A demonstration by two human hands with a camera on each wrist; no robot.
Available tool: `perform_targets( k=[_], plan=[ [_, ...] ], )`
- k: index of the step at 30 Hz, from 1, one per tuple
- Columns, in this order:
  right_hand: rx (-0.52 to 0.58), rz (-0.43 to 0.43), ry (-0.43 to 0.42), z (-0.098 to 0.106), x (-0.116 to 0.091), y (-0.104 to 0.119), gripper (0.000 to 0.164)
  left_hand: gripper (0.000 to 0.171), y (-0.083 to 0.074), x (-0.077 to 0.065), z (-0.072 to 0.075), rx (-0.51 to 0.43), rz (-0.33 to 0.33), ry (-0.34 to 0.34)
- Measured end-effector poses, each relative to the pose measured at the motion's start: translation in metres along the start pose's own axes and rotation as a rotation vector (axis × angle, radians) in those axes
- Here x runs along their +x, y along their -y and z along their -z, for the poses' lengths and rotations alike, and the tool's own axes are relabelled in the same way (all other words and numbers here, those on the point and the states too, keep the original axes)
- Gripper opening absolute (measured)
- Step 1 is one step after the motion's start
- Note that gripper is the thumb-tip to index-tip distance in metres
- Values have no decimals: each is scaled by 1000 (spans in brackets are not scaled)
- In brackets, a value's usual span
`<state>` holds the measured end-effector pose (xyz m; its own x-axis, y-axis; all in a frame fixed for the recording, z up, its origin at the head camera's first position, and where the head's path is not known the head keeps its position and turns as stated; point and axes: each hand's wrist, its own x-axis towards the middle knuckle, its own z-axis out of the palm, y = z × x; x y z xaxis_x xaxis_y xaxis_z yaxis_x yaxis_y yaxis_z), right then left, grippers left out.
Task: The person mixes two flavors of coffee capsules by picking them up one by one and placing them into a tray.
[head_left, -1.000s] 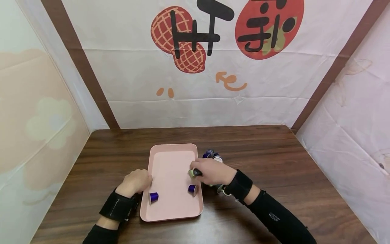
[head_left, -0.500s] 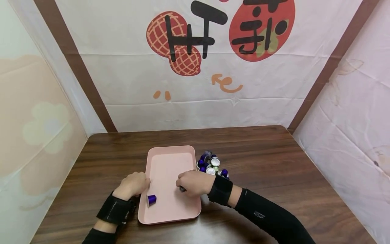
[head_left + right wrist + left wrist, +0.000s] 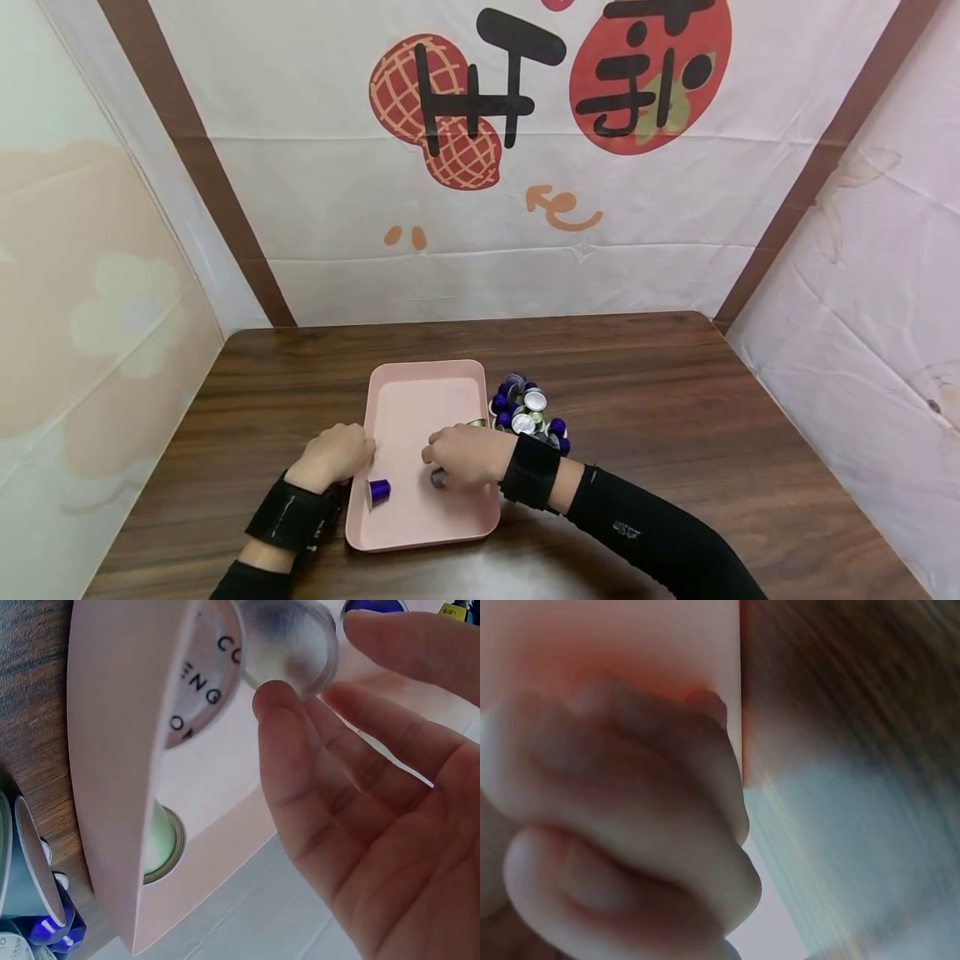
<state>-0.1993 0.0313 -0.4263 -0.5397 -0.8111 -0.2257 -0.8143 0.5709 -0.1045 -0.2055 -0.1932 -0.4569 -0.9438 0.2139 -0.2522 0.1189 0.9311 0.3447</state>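
Note:
A pink tray [image 3: 420,533] lies on the table, and my left hand [image 3: 333,454] grips its left rim with curled fingers; the left wrist view shows those fingers against the tray. Over the tray's right half, my right hand [image 3: 472,454] pinches a grey coffee capsule [image 3: 438,477], whose silver lid [image 3: 292,645] shows at the fingertips in the right wrist view. A purple capsule [image 3: 379,491] lies on its side at the tray's left. A green capsule [image 3: 161,840] rests by the right wall. Another capsule with a lettered lid [image 3: 206,686] is mostly hidden behind that wall.
Outside the tray's right edge sits a pile of capsules [image 3: 525,408], purple, green and silver-lidded, partly behind my right wrist. The brown wood table [image 3: 637,392] extends on both sides. A printed cloth wall [image 3: 480,275] stands behind it.
My right hand has moved from the tray's right rim inward and towards me, carrying the grey capsule. The green capsule left the hand and lies in the tray. The left hand stays at the rim.

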Motion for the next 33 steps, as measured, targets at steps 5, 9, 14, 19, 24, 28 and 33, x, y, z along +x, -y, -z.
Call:
perform_targets(
  k=[5, 9, 14, 19, 24, 28, 33],
  plan=[
    [32, -12, -38, 4, -9, -10, 26, 31, -1, 1, 0, 9, 0, 0],
    [76, -13, -102, 13, -25, -26, 24, 31, -1, 1, 0, 10, 1, 8],
    [138, -44, -206, 19, -51, -59, 11, 31, -2, 3, 0, 3, -15, -4],
    [175, -130, -202, 11, -75, -92, 17, 31, -1, 6, 0, 6, -24, 4],
    [193, -185, -220, 2, -92, -113, 14, 31, -1, 6, 2, -1, -25, -5],
    [196, -204, -233, -9, -103, -123, 6, 30, -1, 6, 1, -12, -29, 10],
    [207, -167, -259, -24, -112, -131, 7, 30, -1, 5, -2, -24, -29, 12]
  ],
)
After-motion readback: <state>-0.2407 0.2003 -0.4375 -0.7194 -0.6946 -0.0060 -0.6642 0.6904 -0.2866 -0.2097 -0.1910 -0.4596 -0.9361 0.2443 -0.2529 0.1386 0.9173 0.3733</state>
